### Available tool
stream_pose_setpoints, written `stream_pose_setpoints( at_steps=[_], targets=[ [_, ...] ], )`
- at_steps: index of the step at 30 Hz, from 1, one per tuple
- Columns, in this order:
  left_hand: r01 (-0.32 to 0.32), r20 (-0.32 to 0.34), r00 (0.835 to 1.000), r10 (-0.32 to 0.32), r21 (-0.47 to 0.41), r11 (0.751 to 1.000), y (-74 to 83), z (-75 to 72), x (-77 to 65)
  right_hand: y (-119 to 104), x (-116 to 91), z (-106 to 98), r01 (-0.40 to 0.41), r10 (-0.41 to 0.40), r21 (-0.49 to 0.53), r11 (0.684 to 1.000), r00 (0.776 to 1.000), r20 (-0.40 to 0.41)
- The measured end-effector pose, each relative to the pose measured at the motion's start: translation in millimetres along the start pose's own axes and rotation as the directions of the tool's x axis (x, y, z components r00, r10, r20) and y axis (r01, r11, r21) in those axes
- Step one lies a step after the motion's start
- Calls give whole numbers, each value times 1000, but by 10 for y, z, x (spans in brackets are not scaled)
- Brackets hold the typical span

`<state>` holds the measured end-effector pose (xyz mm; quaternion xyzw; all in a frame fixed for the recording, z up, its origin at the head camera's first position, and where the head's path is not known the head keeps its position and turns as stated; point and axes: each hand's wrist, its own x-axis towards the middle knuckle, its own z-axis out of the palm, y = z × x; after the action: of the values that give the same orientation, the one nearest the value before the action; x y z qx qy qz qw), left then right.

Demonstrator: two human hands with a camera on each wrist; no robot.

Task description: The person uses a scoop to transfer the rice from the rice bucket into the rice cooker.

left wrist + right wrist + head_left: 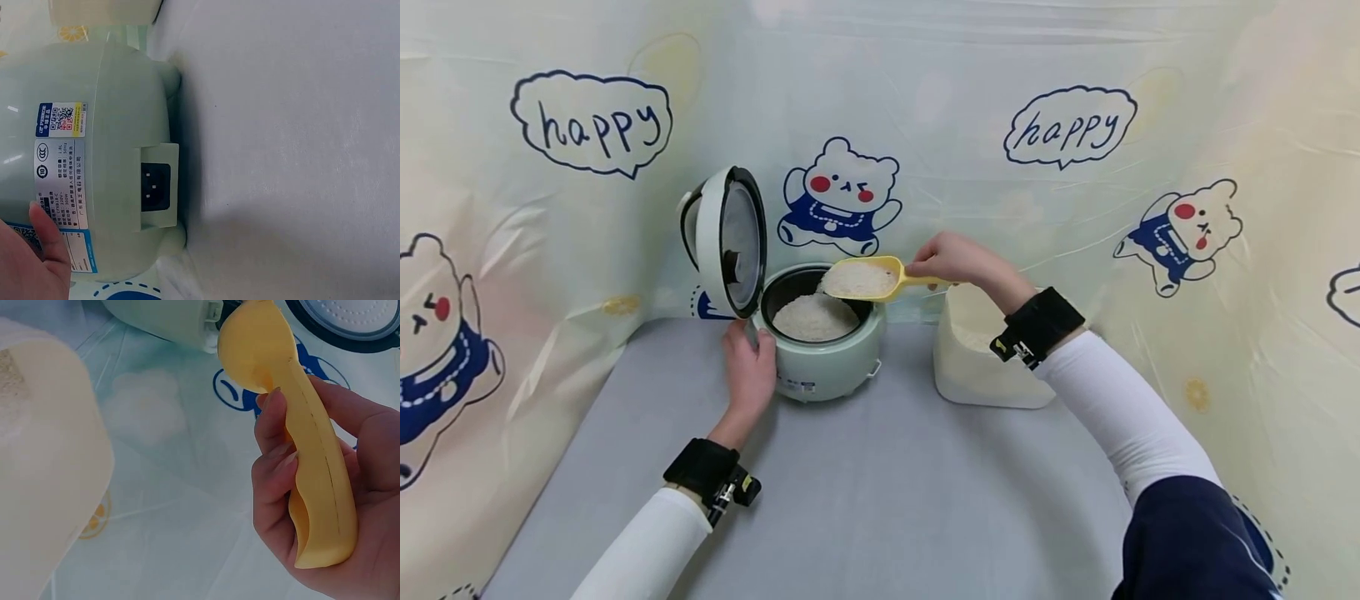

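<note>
A pale green rice cooker (pixel 831 367) stands with its lid (pixel 741 242) raised on the left, and white rice (pixel 816 317) is heaped in its dark inner pot. My left hand (pixel 751 367) rests against the cooker's left side below the lid; in the left wrist view its thumb (pixel 49 234) lies over the labels. With my right hand (pixel 958 258) I grip the handle of a yellow scoop (pixel 322 469). The scoop, filled with rice (pixel 859 279), is over the right part of the pot's rim. Its underside faces the right wrist camera.
To the right of the cooker, a whitish translucent container (pixel 970 367) stands below my right forearm, with grains (pixel 11 381) visible inside. Grey cloth covers the table (pixel 880 492). A printed curtain (pixel 955 108) hangs close behind. The cooker's power socket (pixel 155 186) has no cord in it.
</note>
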<state>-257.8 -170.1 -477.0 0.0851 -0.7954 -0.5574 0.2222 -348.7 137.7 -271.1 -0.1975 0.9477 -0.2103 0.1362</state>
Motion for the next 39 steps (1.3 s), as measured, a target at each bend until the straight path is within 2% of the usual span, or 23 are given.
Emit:
stream_pose_setpoints(
  at_steps=[9, 17, 24, 30, 39],
  targets=[
    [7, 5, 1000, -7, -3, 1000, 3, 3, -3, -242, -27, -44, -24, 23, -84, 996, 1000, -10],
    [8, 5, 1000, -8, -17, 1000, 7, 9, 1, -359, -54, -89, -47, 43, -170, 984, 999, -27],
    [11, 8, 1000, -11, -9, 1000, 13, 3, -9, -494, -38, -50, -84, 56, -296, 951, 993, -100],
    [18, 12, 1000, -18, -4, 1000, 16, 0, -21, -592, -57, 0, -59, -3, -377, 924, 987, -162],
    [3, -4, 1000, -3, -2, 1000, 13, 10, -24, -716, -90, 89, -41, -94, -486, 873, 964, -250]
  ],
)
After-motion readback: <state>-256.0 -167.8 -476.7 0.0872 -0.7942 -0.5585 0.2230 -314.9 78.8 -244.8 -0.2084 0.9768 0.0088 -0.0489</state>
